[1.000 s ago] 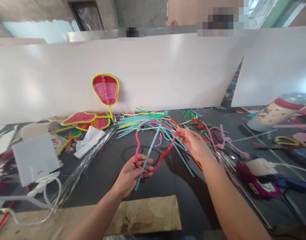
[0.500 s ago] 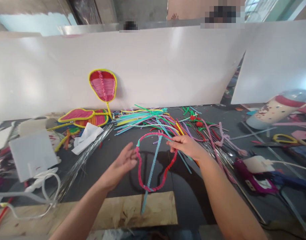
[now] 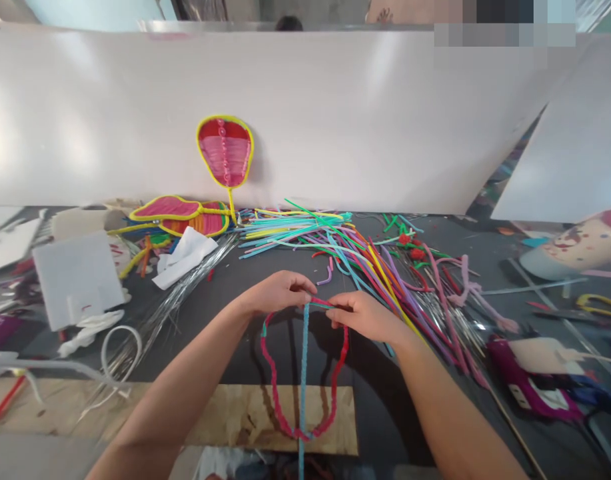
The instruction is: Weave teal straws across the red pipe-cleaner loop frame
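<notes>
Between my hands is a hoop of twisted pipe cleaners (image 3: 274,381), mostly pink and red with a bit of teal. A light-blue wrapped stem (image 3: 304,373) runs down its middle and past its lower end. My left hand (image 3: 284,293) pinches the top of the hoop where the stem meets it. My right hand (image 3: 364,313) is closed on the hoop's upper right rim, a short way along. The hoop's lower part hangs over a wooden board (image 3: 235,417).
Loose coloured pipe cleaners (image 3: 295,233) lie behind the hoop. Finished fan shapes (image 3: 225,152) with yellow rims stand and lie at the back left. Silvery wires (image 3: 185,287), a white box (image 3: 80,280), yellow-handled scissors (image 3: 598,305) and a purple device (image 3: 530,387) lie around. A white panel (image 3: 360,120) closes off the back.
My left hand has moved from open beside the hoop to pinching its top. The hoop has come lower and nearer, its stem now upright. The view has shifted.
</notes>
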The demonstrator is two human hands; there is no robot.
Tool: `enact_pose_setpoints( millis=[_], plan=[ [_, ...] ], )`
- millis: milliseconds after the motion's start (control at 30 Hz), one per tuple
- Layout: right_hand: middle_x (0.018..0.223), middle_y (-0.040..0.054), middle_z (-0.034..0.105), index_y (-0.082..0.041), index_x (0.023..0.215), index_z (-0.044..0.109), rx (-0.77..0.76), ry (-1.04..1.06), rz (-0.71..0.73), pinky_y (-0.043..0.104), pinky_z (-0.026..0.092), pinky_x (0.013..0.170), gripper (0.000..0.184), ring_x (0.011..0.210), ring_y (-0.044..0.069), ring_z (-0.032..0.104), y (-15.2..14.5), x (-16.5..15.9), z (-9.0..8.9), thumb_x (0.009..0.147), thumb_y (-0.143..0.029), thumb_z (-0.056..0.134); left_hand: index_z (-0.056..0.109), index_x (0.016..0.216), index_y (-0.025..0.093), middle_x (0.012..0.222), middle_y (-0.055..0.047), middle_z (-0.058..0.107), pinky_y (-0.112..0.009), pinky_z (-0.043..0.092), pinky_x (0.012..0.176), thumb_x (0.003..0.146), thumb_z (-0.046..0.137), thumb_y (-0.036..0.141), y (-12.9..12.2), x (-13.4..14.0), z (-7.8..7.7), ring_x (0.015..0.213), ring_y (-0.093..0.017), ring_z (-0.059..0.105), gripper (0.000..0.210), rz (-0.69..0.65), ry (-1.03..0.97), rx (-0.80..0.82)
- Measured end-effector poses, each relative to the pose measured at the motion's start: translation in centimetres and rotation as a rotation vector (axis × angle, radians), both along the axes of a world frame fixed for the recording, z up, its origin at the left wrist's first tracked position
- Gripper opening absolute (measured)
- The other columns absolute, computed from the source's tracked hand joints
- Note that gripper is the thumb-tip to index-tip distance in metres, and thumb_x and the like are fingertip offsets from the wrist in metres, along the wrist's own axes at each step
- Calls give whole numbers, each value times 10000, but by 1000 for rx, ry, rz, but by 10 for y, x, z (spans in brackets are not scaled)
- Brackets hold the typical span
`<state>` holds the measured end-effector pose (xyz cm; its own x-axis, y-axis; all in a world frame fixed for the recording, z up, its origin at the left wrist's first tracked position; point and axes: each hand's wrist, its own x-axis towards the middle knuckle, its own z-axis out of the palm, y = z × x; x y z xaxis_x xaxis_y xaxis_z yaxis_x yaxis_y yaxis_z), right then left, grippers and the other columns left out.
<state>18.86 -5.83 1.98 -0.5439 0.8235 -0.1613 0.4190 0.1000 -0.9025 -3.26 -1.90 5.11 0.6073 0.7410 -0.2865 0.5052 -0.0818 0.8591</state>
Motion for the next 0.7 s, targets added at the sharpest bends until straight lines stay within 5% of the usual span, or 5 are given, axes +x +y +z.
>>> enact_pose_setpoints(
  millis=[300, 533, 700],
  plan=[
    [681, -11, 673, -223, 778, 670, 35, -71, -28, 259, 399, 617, 178, 661, 165, 610, -4, -6, 0, 835, -333, 542, 618, 969, 117, 609, 41, 575, -205, 392, 572, 663, 524, 192, 1, 7, -7, 577, -104, 521, 329, 47, -83, -163],
    [788, 33, 708, -202, 972, 682, -19, 72, -192, 317, 463, 708, 343, 749, 204, 641, 6, 10, -2, 885, -447, 458, 592, 1033, 128, 580, 63, 508, -190, 300, 490, 644, 509, 175, 2, 5, -13, 503, -77, 405, 400, 54, -86, -165],
    [813, 19, 698, -213, 920, 688, 17, 16, -147, 286, 439, 658, 266, 741, 189, 621, 2, -3, -5, 847, -418, 535, 597, 1020, 132, 562, 67, 464, -188, 278, 475, 654, 507, 173, 2, 5, -11, 489, -76, 371, 380, 42, -52, -117]
  ],
)
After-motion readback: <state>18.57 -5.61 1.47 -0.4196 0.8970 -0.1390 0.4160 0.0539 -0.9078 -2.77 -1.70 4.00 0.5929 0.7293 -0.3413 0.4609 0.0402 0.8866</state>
